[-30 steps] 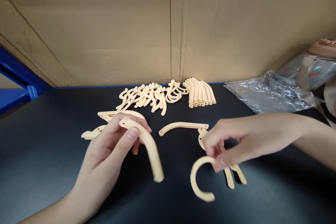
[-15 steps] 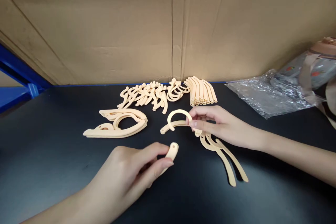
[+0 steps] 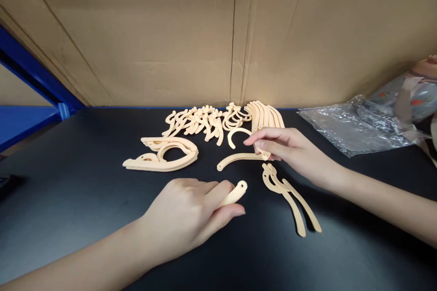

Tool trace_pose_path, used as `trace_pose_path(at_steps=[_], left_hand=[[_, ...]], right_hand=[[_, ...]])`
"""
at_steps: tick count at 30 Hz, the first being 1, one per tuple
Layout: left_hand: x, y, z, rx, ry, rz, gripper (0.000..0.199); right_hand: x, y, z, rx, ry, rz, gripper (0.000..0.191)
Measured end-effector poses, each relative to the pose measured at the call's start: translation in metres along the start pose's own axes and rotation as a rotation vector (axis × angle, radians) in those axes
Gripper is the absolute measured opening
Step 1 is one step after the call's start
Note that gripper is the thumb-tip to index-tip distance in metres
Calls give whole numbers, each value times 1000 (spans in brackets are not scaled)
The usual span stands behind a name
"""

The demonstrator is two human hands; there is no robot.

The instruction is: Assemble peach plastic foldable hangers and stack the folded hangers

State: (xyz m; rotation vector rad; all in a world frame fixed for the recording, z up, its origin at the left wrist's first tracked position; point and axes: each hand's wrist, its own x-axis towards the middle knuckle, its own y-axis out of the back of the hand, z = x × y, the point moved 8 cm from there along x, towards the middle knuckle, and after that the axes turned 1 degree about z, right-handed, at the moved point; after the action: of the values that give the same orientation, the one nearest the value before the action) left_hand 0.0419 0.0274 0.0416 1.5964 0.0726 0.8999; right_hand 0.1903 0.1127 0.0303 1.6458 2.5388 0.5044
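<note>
My left hand (image 3: 194,213) is closed around a cream plastic hanger arm (image 3: 236,194); its rounded end with a hole sticks out past my thumb and finger. In my right hand (image 3: 292,150) I pinch a curved hanger hook (image 3: 235,133) by its lower end, the open curve pointing left. Below the hook, another curved hanger arm (image 3: 235,158) lies on the black table, its right end close under my right fingers. Two slim hanger pieces (image 3: 296,211) rest nearer me on the right, overlapping at the top. Folded hangers (image 3: 174,163) lie stacked to the left.
A heap of loose hanger hooks (image 3: 200,120) lies along the back of the table (image 3: 68,200), beside a row of hanger arms (image 3: 266,116). Behind stands a cardboard wall (image 3: 153,32). Clear plastic wrapping (image 3: 355,129) and a bag (image 3: 414,93) sit at the right.
My left hand has moved right and turned over, its knuckles now upward around the hanger arm. My right hand has shifted slightly right and back with the hook, uncovering more of the arm below.
</note>
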Motion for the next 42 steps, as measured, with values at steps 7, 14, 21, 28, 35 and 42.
trace_pose_path(at_steps=[7, 14, 21, 28, 35, 42], left_hand=[[17, -9, 11, 95, 75, -81, 35], [22, -13, 6, 0, 125, -66, 29], [14, -16, 10, -112, 37, -15, 28], [13, -18, 12, -93, 4, -68, 33], [16, -10, 18, -103, -72, -25, 31], [18, -11, 20, -82, -101, -31, 32]], right_hand=[[-20, -5, 5, 142, -68, 25, 26], [-35, -13, 3, 223, -58, -11, 32], [-42, -13, 1, 267, 21, -24, 25], [-44, -16, 11, 336, -10, -28, 21], [-42, -19, 15, 395, -52, -86, 19], [-40, -18, 15, 377, -45, -90, 22]])
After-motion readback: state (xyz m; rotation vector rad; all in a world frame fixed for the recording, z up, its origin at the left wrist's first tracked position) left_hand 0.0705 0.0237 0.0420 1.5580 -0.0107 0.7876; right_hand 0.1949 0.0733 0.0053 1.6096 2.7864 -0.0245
